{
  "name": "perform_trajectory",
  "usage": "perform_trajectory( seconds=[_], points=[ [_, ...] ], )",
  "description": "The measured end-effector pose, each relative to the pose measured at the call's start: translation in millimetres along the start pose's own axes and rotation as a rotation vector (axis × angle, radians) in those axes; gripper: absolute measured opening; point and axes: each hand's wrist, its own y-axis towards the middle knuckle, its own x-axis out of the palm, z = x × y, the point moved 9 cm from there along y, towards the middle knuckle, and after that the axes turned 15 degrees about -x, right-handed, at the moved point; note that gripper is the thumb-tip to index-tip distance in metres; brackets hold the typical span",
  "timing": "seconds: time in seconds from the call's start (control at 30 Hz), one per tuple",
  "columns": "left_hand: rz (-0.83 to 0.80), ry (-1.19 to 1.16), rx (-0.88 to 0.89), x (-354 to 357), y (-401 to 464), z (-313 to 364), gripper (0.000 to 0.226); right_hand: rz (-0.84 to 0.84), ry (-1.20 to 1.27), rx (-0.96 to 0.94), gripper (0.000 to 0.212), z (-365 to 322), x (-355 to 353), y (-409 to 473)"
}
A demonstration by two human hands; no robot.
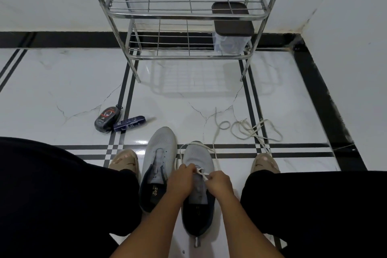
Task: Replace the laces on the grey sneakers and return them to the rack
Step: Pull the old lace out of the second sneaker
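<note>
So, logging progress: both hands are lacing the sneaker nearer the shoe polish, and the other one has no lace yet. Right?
Not quite. In the head view both hands are lacing the sneaker farther from the shoe polish, the right sneaker; the left sneaker has no lace yet.

The floor (pixel 73 81) is glossy white marble-pattern tile with black inlay stripes and a black border along the walls. Standing on it is a chrome wire rack (pixel 184 14), its lower shelf carrying a clear container with a dark lid (pixel 232 31). Lying directly on the floor are two grey sneakers (pixel 161 153) side by side with toes toward the rack, a loose white lace (pixel 251 130) in loops to their right, and to their left a round shoe-polish sponge (pixel 107 119) touching a dark blue tube (pixel 129 123).
</note>
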Motion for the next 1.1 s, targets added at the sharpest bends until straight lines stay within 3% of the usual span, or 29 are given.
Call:
perform_trajectory(
  seconds=[0.27, 0.5, 0.57, 0.67, 0.73, 0.8, 0.87, 1.0, 1.07, 1.1],
  points=[
    [0.126, 0.124, 0.121, 3, -6, 16, 0.047, -0.029, 0.152, -0.020, 0.035, 8, 1, 6],
    [0.156, 0.342, 0.166, 14, 1, 23, 0.026, 0.078, 0.363, 0.060, 0.012, 23, 6, 4],
    [0.113, 0.254, 0.079, 7, 10, 15, 0.023, 0.099, 0.325, 0.092, 0.011, 28, 2, 3],
    [-0.040, -0.054, -0.131, 4, 27, -14, 0.024, 0.146, 0.246, 0.152, 0.018, 36, -7, 2],
    [-0.064, 0.103, -0.058, 0, 22, -9, 0.032, 0.139, 0.247, 0.152, 0.022, 35, -6, 3],
    [0.174, 0.204, -0.018, -9, 18, -5, 0.044, 0.120, 0.243, 0.133, 0.021, 32, -5, 5],
    [0.298, 0.180, 0.033, -15, 6, 11, 0.037, 0.107, 0.247, 0.128, 0.022, 31, -3, 7],
    [0.239, 0.264, 0.131, 10, 6, 23, 0.028, 0.085, 0.241, 0.096, 0.022, 28, -2, 9],
    [0.178, 0.092, 0.067, 17, 11, 14, 0.023, 0.084, 0.253, 0.095, 0.021, 28, -2, 8],
    [0.163, -0.160, -0.015, 6, 13, 7, 0.018, 0.088, 0.261, 0.105, 0.020, 29, -3, 7]
  ],
)
